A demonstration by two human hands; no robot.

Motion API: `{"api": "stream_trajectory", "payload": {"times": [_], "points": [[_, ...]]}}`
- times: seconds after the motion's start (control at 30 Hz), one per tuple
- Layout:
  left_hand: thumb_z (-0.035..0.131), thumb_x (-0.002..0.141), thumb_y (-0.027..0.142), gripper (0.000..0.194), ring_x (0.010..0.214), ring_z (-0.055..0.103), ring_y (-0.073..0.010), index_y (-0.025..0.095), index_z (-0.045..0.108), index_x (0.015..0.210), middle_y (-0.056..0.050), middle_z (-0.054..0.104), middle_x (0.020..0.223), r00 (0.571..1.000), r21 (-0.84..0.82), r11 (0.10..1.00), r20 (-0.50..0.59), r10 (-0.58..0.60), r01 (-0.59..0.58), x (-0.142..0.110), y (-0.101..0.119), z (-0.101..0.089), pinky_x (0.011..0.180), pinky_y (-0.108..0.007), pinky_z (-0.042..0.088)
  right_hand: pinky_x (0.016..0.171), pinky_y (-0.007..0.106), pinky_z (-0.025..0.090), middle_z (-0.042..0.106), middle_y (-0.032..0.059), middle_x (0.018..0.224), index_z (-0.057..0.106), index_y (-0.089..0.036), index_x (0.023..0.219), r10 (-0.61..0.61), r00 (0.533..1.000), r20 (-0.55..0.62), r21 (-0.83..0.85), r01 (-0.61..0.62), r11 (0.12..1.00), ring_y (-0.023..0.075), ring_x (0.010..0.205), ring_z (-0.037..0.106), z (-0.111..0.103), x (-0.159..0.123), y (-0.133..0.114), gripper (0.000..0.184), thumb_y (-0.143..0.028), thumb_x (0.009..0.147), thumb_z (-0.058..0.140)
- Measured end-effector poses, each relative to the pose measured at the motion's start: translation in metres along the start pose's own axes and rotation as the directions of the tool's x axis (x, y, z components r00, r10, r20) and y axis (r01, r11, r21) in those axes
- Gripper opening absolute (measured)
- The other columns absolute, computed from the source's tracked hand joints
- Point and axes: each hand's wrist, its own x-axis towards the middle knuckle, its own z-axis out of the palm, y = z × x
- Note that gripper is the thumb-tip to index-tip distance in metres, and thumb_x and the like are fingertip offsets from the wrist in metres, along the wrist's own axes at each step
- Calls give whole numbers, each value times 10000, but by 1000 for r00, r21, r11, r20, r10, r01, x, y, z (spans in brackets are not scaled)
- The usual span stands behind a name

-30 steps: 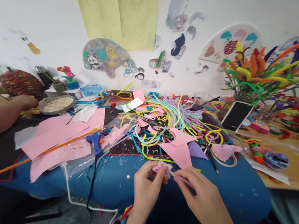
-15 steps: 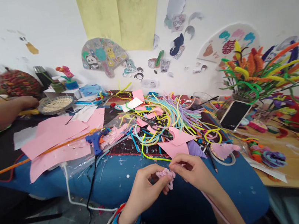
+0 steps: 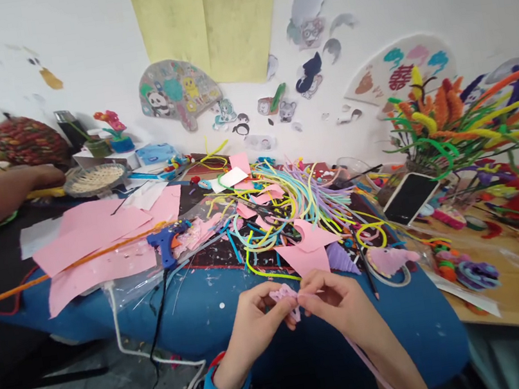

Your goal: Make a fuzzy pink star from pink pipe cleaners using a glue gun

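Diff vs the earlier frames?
Right hand moved up and in; its fingertips now pinch at the edge of the pink looped piece. The pink strand now trails down by the right forearm. Left hand kept its hold on the piece. Glue gun and phone unchanged.

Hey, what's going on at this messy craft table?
Someone is working a small pink piece with both bare hands. The left hand pinches the pink piece, and the right hand meets it with its fingertips; a long pink strand trails below that hand. Beyond lie pink paper, a blue glue gun and colourful strands.
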Motion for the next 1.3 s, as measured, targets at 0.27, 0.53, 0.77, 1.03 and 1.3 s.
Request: {"api": "stream_trajectory", "payload": {"times": [0.27,0.53,0.77,1.03,1.3], "points": [[731,789,348,253,480,610,-112,108,680,729,-24,668,565,999,-64,997,12,53,-52,-5,-1,4,511,-210,526,729,241,517,668,10,829,695,-220,863,-15,999,-49,-39,13,999,145,778,644,4,-6,2,110,-253,770,743],[709,788,190,63,542,656,-129,136,722,758,-34,690,671,963,340,904,19,267,-257,-13,14,-1,537,-203,514,667,247,510,669,23,746,690,-187,739,-43,999,31,-110,46,993,155,711,637,3,-14,-8,39,-207,771,700],[687,815,224,98,646,652,-162,153,748,845,-62,723,728,947,441,842,76,311,-312,-18,11,0,589,-230,488,603,218,498,682,17,688,691,-181,703,-142,987,-80,-270,116,956,138,642,633,9,-18,-11,84,-147,768,650],[662,802,167,85,701,603,-149,161,700,726,-34,655,725,915,353,878,-120,385,-323,-10,-3,15,643,-223,466,638,211,496,688,10,717,685,-193,752,-328,931,-159,-505,209,837,131,663,643,20,-21,-5,115,-141,832,622],[603,866,294,147,604,560,-119,168,597,792,12,586,668,947,101,977,-243,208,-189,-10,-7,23,593,-213,452,647,209,536,721,15,784,723,-225,841,-302,923,-238,-427,179,886,146,704,672,21,-27,-4,61,-204,836,667]]}}
